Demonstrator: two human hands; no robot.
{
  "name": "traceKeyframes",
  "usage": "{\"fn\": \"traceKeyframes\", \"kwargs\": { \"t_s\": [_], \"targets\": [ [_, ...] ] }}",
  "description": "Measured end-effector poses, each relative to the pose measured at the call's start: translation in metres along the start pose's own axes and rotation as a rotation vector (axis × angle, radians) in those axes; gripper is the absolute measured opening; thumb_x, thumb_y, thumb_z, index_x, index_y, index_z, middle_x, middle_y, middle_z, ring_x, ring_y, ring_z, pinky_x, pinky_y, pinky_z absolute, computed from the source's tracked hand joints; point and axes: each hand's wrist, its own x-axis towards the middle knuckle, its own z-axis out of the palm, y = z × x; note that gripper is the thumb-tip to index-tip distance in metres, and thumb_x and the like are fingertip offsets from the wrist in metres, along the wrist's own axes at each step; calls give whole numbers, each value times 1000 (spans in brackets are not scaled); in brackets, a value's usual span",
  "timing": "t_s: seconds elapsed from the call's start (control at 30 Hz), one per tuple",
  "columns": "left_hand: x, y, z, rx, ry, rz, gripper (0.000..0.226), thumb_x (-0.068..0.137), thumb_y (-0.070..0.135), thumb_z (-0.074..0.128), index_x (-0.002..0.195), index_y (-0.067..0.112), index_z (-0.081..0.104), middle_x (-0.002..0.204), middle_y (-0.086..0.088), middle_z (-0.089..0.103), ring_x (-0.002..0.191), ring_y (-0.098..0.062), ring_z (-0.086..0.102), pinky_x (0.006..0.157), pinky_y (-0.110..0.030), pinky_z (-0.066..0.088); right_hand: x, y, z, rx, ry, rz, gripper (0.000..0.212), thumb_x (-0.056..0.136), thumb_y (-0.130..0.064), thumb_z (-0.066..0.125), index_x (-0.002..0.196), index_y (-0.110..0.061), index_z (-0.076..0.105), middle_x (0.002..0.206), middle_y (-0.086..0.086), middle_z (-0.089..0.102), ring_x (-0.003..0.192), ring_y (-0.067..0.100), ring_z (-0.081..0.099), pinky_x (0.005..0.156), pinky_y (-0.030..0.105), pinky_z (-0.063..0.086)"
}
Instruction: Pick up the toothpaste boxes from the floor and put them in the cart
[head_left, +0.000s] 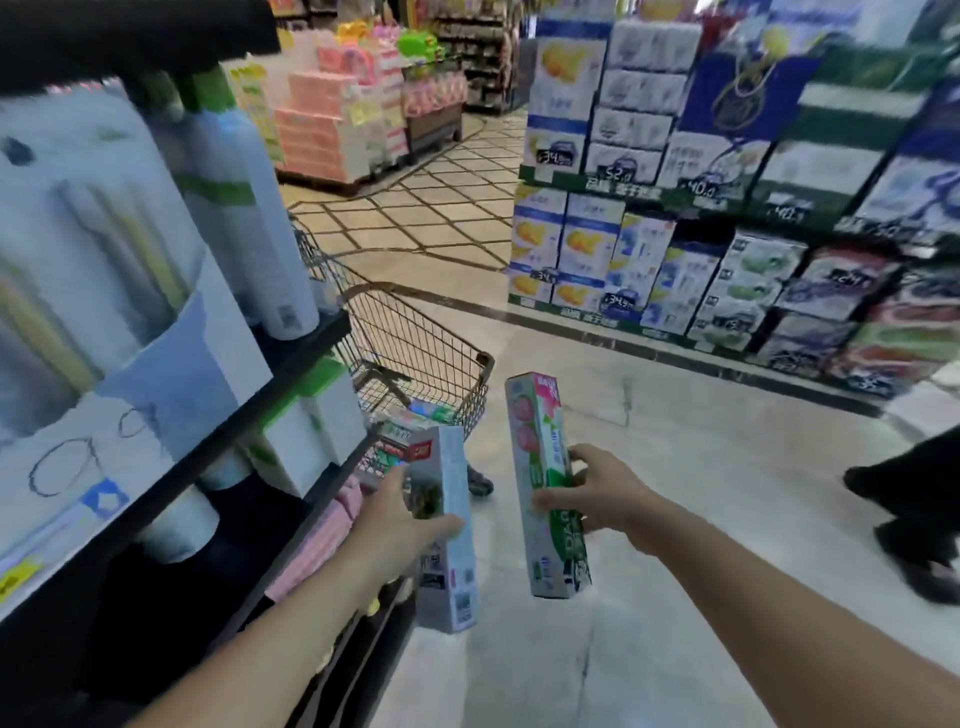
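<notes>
My left hand (397, 525) grips a pale grey-blue toothpaste box (451, 551) around its middle, held upright above the floor. My right hand (589, 491) grips a green and pink toothpaste box (543, 467), also upright and a little to the right of the first. Ahead of both hands stands a wire shopping cart (431, 338), partly hidden by the shelf on the left. Several boxes (402, 439) lie in its basket, just beyond the grey-blue box.
A dark shelf unit (291, 374) with bottles and white packs fills the left side, close to my left arm. Stacked tissue cartons (701, 270) line the right. A person's dark legs and shoes (914, 530) stand at the right edge. Pale floor (701, 467) lies between.
</notes>
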Motion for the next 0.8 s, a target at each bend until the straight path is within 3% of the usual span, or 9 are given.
{"fn": "traceKeyframes", "kwargs": {
  "t_s": [0.17,0.3,0.37,0.43,0.53,0.67,0.8],
  "targets": [
    [61,37,20,22,-66,52,58,78,25,84,115,37,41,96,22,49,94,-15,62,85,-49,59,39,-5,-32,28,65,25,60,68,-30,90,114,-18,53,105,6,70,89,22,72,71,42,63],
    [110,62,45,21,-81,61,60,82,24,80,123,34,37,97,20,46,81,-3,51,70,-33,53,79,-6,-62,72,84,32,60,69,-27,89,116,-18,53,103,7,70,89,22,73,72,44,63],
    [137,73,57,17,-81,34,63,82,26,81,130,32,41,110,8,57,86,-8,60,64,-34,56,103,-6,-79,83,72,36,61,69,-27,90,117,-18,54,101,6,72,87,21,74,71,42,63],
    [164,85,67,8,-68,15,65,81,25,81,132,33,42,111,4,60,90,-18,65,60,-37,59,130,-7,-99,76,55,34,61,67,-28,90,116,-20,54,100,5,73,85,20,74,71,42,63],
    [204,104,79,-2,-17,-24,68,82,23,81,136,32,40,106,7,56,90,-21,65,65,-42,60,173,-14,-133,56,30,23,57,67,-29,90,111,-22,55,99,3,73,85,20,74,71,43,63],
    [249,128,83,-36,83,-104,81,80,24,82,145,31,34,120,-3,57,92,-26,67,69,-48,62,229,-32,-173,18,-44,18,53,69,-29,90,109,-23,55,101,3,72,86,21,74,71,44,63],
    [282,139,75,-85,193,-174,66,83,20,80,134,31,41,112,-4,59,92,-27,66,65,-45,61,287,-53,-187,-76,-125,-16,57,71,-30,88,115,-20,54,104,3,71,88,21,73,69,41,63]
  ]
}}
